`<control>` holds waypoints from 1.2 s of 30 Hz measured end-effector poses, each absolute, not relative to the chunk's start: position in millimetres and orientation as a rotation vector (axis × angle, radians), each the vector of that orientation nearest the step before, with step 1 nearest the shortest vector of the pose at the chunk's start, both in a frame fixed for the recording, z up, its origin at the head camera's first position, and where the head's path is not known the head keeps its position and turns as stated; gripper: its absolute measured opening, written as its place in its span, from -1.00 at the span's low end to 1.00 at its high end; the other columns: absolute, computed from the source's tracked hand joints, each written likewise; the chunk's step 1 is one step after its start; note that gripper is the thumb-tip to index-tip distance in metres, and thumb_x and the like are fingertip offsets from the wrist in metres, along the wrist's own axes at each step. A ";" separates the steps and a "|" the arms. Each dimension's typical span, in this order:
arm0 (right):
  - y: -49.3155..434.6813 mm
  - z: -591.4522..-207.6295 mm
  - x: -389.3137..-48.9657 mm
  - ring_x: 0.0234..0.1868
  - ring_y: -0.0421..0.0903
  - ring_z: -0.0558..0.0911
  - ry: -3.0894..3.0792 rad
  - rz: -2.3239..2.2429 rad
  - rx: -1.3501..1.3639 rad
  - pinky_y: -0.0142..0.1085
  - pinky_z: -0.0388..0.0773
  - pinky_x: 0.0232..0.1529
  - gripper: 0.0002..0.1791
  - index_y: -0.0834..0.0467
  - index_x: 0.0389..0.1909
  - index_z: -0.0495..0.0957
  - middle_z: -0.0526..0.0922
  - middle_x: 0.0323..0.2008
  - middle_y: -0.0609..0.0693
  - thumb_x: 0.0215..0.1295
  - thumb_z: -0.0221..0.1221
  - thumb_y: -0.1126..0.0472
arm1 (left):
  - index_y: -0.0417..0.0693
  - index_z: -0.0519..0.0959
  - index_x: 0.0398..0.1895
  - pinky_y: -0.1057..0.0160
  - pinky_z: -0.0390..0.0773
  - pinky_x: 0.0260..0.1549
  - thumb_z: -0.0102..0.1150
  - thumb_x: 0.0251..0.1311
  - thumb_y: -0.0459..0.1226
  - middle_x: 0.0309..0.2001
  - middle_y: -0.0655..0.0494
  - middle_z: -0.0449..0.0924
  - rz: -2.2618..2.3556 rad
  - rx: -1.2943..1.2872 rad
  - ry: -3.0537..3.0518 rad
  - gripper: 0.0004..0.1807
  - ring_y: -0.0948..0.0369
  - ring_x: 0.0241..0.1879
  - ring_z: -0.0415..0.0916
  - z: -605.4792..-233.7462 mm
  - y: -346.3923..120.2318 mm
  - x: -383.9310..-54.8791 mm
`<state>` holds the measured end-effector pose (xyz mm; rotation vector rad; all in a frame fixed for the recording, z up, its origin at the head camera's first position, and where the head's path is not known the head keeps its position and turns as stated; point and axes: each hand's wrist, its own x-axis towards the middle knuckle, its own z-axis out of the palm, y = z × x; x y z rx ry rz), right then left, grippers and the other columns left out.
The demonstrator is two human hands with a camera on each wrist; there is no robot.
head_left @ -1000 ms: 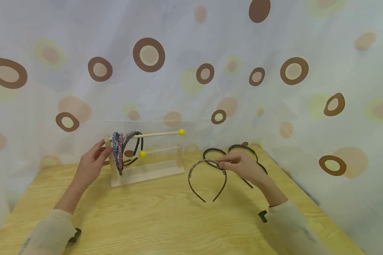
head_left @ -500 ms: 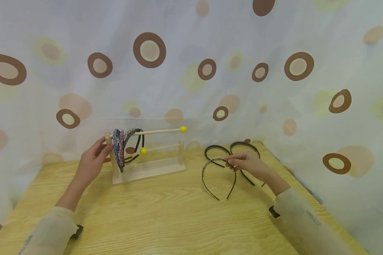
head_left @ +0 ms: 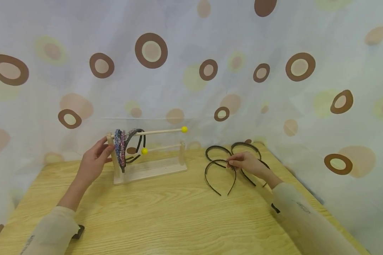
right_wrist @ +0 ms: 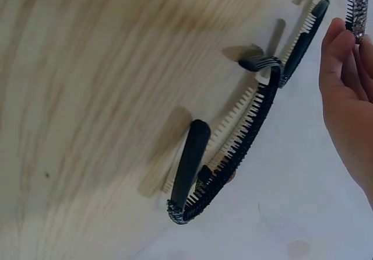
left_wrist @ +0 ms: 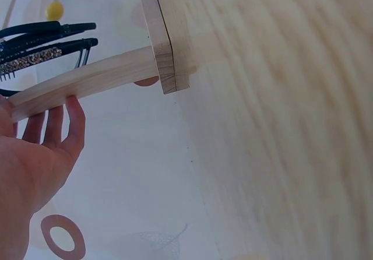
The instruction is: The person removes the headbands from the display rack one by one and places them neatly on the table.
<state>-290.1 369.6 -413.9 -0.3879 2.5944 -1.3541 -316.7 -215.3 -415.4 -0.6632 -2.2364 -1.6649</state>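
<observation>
My left hand (head_left: 92, 162) grips the left upright post (head_left: 115, 163) of a wooden headband rack; in the left wrist view, the fingers curl around that post (left_wrist: 111, 70). Blue, pink and silver glittery headbands (head_left: 121, 145) hang on the rack's upper rod, close to the post. To the right, my right hand (head_left: 247, 165) pinches a thin dark toothed headband (head_left: 214, 162) by its upper right side, its ends pointing down toward the table. In the right wrist view, a strip of its glittery band (right_wrist: 360, 6) shows at the fingertips.
More black toothed headbands lie behind and beside my right hand, one at the left (head_left: 215, 147), one at the back (head_left: 245, 143). The rack's rods end in yellow balls (head_left: 184, 129). A dotted curtain (head_left: 178, 88) stands behind the wooden table (head_left: 166, 219).
My right hand has moved to the right with the pinched headband, toward the other headbands. The left hand stays on the post.
</observation>
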 end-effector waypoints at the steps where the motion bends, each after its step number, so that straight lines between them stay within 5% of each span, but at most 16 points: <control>1: 369.2 -414.7 -290.8 0.03 0.22 0.65 2.606 -1.343 -0.395 0.11 0.67 0.02 -0.63 0.35 0.22 0.56 0.70 -0.02 0.27 0.57 0.11 0.21 | -0.25 0.18 0.57 0.27 0.73 -0.15 -0.05 0.61 -0.22 0.21 -0.41 0.50 -1.668 -0.663 -2.235 -0.42 0.51 0.00 0.51 -415.2 -215.3 -316.4; 10: 370.8 -417.7 -297.2 -0.01 0.10 0.69 2.671 -1.249 -0.430 0.01 0.70 0.01 -0.67 0.32 0.17 0.62 0.71 -0.01 0.19 0.54 0.16 0.23 | -0.21 0.20 0.56 0.28 0.73 -0.14 -0.05 0.61 -0.21 0.21 -0.39 0.49 -1.671 -0.657 -2.235 -0.43 0.33 0.07 0.56 -415.9 -215.4 -317.1; 19: 369.8 -420.5 -300.1 0.05 0.08 0.65 2.782 -1.123 -0.483 -0.24 0.69 -0.07 -0.68 0.34 0.19 0.60 0.68 0.06 0.17 0.50 0.16 0.34 | -0.22 0.21 0.56 0.27 0.72 -0.13 -0.04 0.60 -0.17 0.23 -0.41 0.48 -1.666 -0.657 -2.230 -0.42 0.42 0.04 0.54 -416.6 -215.7 -317.7; 26: 366.1 -422.4 -295.5 0.10 0.20 0.62 2.798 -1.120 -0.515 -0.07 0.68 0.05 -0.67 0.40 0.19 0.57 0.64 0.09 0.26 0.48 0.15 0.40 | -0.21 0.20 0.57 0.20 0.72 -0.11 -0.04 0.60 -0.16 0.22 -0.40 0.48 -1.681 -0.666 -2.228 -0.41 0.50 0.02 0.52 -416.6 -215.0 -317.6; 36: 358.8 -433.7 -293.8 0.03 0.12 0.65 2.995 -0.893 -0.600 0.00 0.67 0.06 -0.72 0.29 0.08 0.67 0.70 0.00 0.15 0.39 0.21 0.47 | -0.21 0.19 0.57 0.21 0.72 -0.12 -0.03 0.60 -0.15 0.19 -0.40 0.51 -1.680 -0.652 -2.237 -0.39 0.50 -0.01 0.53 -417.4 -215.2 -317.6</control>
